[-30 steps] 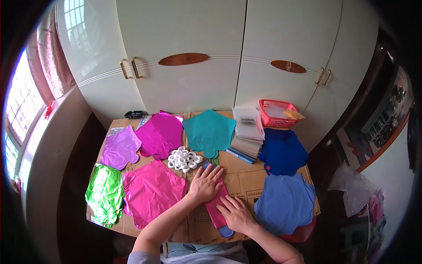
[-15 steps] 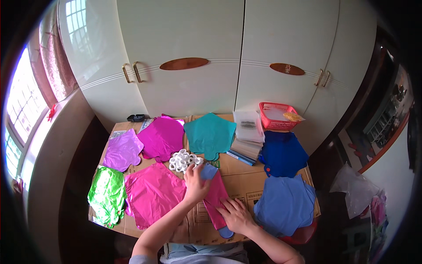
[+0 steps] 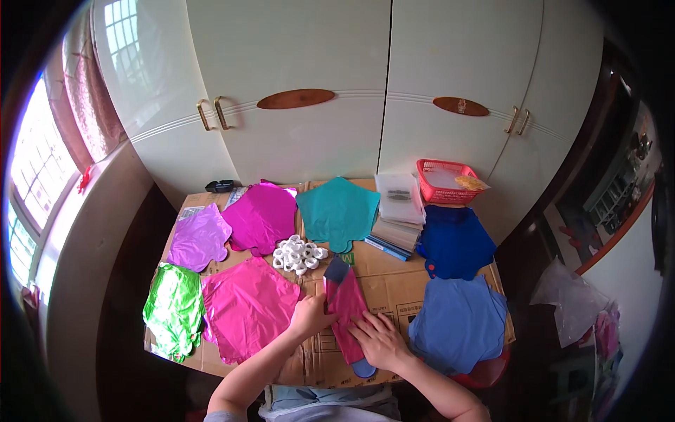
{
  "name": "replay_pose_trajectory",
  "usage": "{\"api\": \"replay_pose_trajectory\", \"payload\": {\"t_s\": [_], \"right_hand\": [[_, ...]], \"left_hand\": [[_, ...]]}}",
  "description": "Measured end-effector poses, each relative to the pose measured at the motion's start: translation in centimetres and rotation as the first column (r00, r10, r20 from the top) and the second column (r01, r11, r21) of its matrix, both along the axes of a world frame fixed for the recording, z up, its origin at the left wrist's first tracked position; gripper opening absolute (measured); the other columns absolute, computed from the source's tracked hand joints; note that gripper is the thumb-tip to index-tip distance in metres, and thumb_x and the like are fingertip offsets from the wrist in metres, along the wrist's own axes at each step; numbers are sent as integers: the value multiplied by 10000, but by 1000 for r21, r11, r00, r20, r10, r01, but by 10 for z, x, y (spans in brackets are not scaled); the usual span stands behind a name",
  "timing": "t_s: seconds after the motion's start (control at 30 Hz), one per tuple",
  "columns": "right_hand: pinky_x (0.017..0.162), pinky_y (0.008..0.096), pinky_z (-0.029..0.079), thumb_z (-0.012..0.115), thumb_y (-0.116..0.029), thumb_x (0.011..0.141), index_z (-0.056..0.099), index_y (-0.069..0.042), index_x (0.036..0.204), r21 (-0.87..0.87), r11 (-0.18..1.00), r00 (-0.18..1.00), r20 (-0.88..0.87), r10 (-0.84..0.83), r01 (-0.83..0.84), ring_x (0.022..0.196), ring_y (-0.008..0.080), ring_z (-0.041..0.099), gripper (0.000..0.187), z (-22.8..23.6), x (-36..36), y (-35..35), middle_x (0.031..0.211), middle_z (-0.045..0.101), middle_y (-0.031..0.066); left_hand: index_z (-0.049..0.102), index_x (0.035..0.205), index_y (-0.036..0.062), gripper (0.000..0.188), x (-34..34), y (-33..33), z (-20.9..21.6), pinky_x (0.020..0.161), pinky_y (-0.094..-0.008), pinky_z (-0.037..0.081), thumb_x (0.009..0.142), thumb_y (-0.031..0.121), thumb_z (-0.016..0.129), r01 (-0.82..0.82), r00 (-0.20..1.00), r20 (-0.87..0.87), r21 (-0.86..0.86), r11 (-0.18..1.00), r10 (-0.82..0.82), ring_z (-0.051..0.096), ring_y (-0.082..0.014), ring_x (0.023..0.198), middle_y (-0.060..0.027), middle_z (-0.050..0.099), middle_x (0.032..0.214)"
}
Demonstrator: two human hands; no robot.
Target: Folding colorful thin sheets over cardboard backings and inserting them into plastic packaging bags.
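Note:
A flat foil piece point(image 3: 347, 304), which looks like an uninflated balloon, lies folded into a long pink strip in front of me. Blue shows at its far and near ends. My left hand point(image 3: 311, 316) is closed at the strip's left edge, thumb and curled fingers against it. On the strip's lower right, my right hand point(image 3: 380, 342) lies flat with fingers stretched out. Beyond the strip's far end sits a heap of small white rings point(image 3: 299, 255). A wide pink foil piece point(image 3: 246, 309) is spread to the left of my left hand.
More foil pieces ring the cardboard-covered table point(image 3: 394, 285): green point(image 3: 174, 309), lilac point(image 3: 199, 238), magenta point(image 3: 264, 216), teal point(image 3: 337, 211), dark blue point(image 3: 457, 243) and light blue point(image 3: 457, 323). Clear sleeves point(image 3: 399, 197) and a red basket point(image 3: 450, 184) stand at the back, by white cabinets point(image 3: 295, 56).
My left hand has moved from the strip's far end back toward me, to its left edge. The far end now looks darker blue. My right hand stays nearly in place.

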State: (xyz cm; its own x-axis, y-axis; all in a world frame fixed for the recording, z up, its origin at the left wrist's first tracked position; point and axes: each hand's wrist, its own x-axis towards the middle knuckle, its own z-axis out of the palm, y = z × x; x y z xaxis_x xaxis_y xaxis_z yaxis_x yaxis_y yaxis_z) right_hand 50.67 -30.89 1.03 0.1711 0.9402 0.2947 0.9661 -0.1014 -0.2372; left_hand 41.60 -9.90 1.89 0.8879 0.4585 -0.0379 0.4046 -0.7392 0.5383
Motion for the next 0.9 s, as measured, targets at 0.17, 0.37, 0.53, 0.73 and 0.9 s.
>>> {"api": "replay_pose_trajectory", "payload": {"t_s": [0.17, 0.37, 0.53, 0.73, 0.9], "right_hand": [[1080, 472, 293, 501, -171, 861, 579, -109, 1226, 2, 1000, 1000, 14, -10, 10, 1301, 270, 406, 379, 2, -2, 0, 1309, 537, 75], [1079, 475, 294, 496, -167, 858, 591, -112, 1211, 9, 1000, 1000, -1, 2, -2, 1300, 280, 406, 369, 2, -2, 0, 1330, 513, 100], [1075, 484, 303, 502, -161, 849, 599, -108, 1196, 25, 1000, 999, -29, -15, 16, 1291, 347, 400, 364, 5, -1, 2, 1362, 439, 209], [1076, 475, 310, 530, -186, 858, 534, -34, 1231, 76, 997, 998, -61, -20, 25, 1279, 384, 395, 403, 4, 0, 2, 1351, 423, 238], [1068, 473, 317, 586, -194, 836, 468, 52, 1227, 43, 998, 999, -21, -42, 42, 1266, 391, 395, 477, 4, -1, 2, 1341, 416, 245]], "left_hand": [[629, 748, 23, 396, -8, -8, 8, 747, -449, 489, 680, 397, 739, 39, 999, -13, 126, 991, -38, 621, -328, 828, -161, 651, 773], [628, 714, 36, 327, -13, -4, 3, 735, -443, 483, 681, 341, 743, 33, 994, 100, 44, 999, -37, 586, -321, 805, -108, 636, 730], [618, 714, 52, 275, -16, -4, -2, 735, -420, 463, 687, 299, 737, 59, 990, 119, 102, 993, -71, 568, -298, 817, -78, 630, 739], [595, 723, 68, 242, -21, -9, -4, 747, -408, 436, 696, 269, 729, 86, 978, 175, 176, 981, -117, 544, -271, 825, -49, 612, 784], [596, 758, 67, 234, -22, -8, -7, 743, -400, 420, 702, 256, 723, 110, 972, 185, 191, 975, -146, 540, -265, 840, -45, 610, 814]]}}
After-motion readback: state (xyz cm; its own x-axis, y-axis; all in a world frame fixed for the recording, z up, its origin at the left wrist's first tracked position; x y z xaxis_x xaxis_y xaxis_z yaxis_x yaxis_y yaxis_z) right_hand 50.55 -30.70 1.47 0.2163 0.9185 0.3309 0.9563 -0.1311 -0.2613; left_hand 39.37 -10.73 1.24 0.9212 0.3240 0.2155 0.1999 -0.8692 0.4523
